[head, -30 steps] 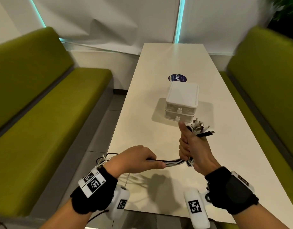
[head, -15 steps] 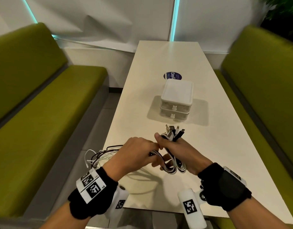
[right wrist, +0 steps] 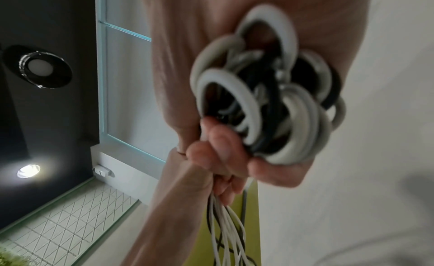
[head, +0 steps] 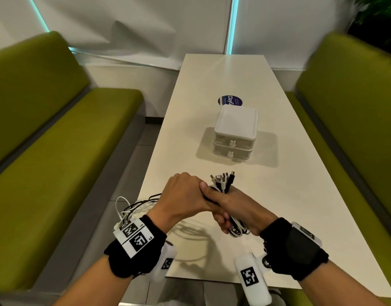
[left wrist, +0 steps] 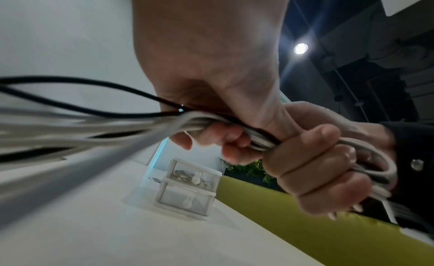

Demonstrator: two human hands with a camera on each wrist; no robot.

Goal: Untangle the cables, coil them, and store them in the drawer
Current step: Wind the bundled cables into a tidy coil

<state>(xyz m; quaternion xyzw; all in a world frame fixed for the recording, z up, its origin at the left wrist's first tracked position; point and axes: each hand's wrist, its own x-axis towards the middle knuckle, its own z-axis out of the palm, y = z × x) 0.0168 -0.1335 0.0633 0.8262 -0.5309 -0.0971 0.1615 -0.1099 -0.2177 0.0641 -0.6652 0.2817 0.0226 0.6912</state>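
Observation:
A bundle of white and black cables (head: 223, 184) is folded into loops in my right hand (head: 230, 206), which grips it with the plug ends sticking up past the thumb. The loops (right wrist: 270, 95) bulge out under that fist. My left hand (head: 181, 195) sits against the right one and grips the same strands (left wrist: 199, 121). The loose cable tails (head: 135, 206) trail left behind my left wrist, off the table's near left corner. The small white two-drawer box (head: 234, 138) stands mid-table, both drawers closed, with bunny knobs (left wrist: 196, 175).
The long white table (head: 300, 206) runs away from me. Green benches (head: 57, 151) flank it on both sides. A round blue sticker (head: 230, 100) lies behind the drawer box. Grey floor (head: 132, 164) shows to the left of the table.
My hands have come together: the right hand dropped lower and left, the left hand slid along the cables up to it. The bundle now has a further fold of loops.

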